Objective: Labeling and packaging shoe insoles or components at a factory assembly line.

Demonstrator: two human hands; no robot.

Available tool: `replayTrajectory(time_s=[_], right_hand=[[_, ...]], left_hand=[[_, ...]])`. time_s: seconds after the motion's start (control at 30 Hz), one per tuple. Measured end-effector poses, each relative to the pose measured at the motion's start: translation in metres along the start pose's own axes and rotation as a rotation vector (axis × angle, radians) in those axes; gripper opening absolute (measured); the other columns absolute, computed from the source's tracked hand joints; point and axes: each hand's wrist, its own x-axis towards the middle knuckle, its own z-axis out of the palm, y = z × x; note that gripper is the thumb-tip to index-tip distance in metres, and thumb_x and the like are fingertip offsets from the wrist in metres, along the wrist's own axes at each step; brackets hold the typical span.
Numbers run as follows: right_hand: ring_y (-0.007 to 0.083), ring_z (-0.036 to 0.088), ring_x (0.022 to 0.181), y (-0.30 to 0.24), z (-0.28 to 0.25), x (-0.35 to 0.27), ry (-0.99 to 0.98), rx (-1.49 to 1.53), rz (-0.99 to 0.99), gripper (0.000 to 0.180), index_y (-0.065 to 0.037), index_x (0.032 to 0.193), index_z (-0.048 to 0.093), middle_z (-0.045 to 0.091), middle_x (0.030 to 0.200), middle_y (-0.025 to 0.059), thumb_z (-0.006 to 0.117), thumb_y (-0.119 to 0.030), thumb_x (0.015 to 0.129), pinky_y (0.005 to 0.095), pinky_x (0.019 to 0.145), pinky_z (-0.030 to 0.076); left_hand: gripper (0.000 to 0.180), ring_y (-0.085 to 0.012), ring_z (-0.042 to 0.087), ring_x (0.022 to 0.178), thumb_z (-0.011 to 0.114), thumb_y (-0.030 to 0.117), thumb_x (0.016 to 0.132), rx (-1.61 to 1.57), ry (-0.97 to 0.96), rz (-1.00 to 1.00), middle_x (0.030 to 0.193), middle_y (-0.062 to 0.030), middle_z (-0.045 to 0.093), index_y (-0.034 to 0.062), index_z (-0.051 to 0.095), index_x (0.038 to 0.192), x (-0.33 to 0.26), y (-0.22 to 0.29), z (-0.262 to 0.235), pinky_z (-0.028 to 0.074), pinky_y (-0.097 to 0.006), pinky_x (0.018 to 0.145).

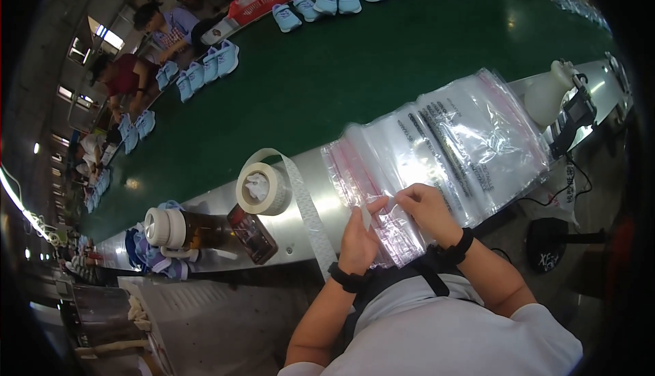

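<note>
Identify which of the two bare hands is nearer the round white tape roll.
The left bare hand, on the side toward the round white tape roll; the right bare hand is farther away.

Right hand (431, 214): contact with bags (501, 124) too small to tell. Bottle (208, 231) partly hides purple shoes (162, 265). Lower edge cuts shirt (450, 342).
</note>
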Motion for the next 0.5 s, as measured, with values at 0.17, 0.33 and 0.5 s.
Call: replayTrajectory(time_s=[0.17,0.33,0.5], right_hand=[[0.0225,0.060,0.057,-0.005,0.005,-0.003,0.149,-0.421,-0.252,0.013,-0.001,0.085,0.063,0.062,0.066,0.0132,0.060,-0.013,0.082,0.0312,0.055,0.046],[0.0312,0.060,0.061,0.000,0.007,-0.005,0.182,-0.467,-0.318,0.012,-0.003,0.079,0.062,0.061,0.067,0.0154,0.059,-0.014,0.082,0.0369,0.056,0.047],[0.0288,0.062,0.069,-0.020,0.008,-0.023,-0.005,-0.443,-0.209,0.025,-0.003,0.086,0.061,0.061,0.077,0.0124,0.068,-0.026,0.077,0.0355,0.060,0.048]], left_hand=[[0.055,-0.0210,0.048,0.113,0.025,0.037,0.100,0.064,0.017,0.013,0.122,-0.0143,0.051,-0.0079,0.046,0.124,-0.002,0.002,0.003,0.037,-0.035,0.100],[0.053,-0.0215,0.048,0.114,0.026,0.035,0.100,0.039,-0.003,0.015,0.123,-0.0149,0.050,-0.0080,0.045,0.126,-0.007,0.005,-0.001,0.037,-0.035,0.100],[0.052,-0.0219,0.048,0.115,0.034,0.033,0.099,0.124,0.140,-0.049,0.130,-0.0146,0.045,-0.0074,0.037,0.132,-0.027,0.013,0.005,0.038,-0.035,0.100]])
